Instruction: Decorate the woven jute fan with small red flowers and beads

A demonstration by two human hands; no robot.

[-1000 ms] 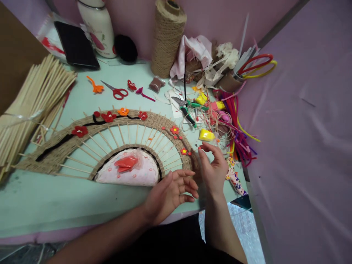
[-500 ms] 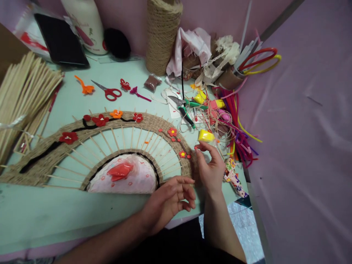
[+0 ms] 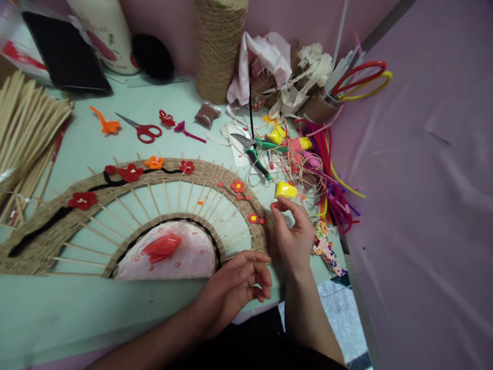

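Observation:
A woven fan [image 3: 215, 172] of twine on thin sticks lies flat on the table, decorated with red and orange flowers along its arched band. My right hand [image 3: 295, 228] is raised by the fan's right end, thumb and forefinger pinching a small red piece of clay [image 3: 272, 205]. Palm turned sideways, my left hand [image 3: 239, 282] holds nothing; its fingers are loosely bent and apart, near the fan's lower right corner. On the pale half-round centre rests a red clay packet [image 3: 162, 247]. Just beyond my right fingertips sits a yellow clay packet [image 3: 286, 190].
Green-handled pruning shears [image 3: 258, 162] lie among tangled twine and clay packets. Red scissors [image 3: 146, 132] and loose pipe-cleaner flowers are behind the fan. A twine spool [image 3: 219, 51] stands at the back. Bundled sticks [image 3: 26, 128] occupy the left; a cup [image 3: 319, 107] of tools is back right.
The view has shifted slightly, so the fan and the things behind it appear further left. Both hands keep nearly the same pose, the right one still pinching the red clay.

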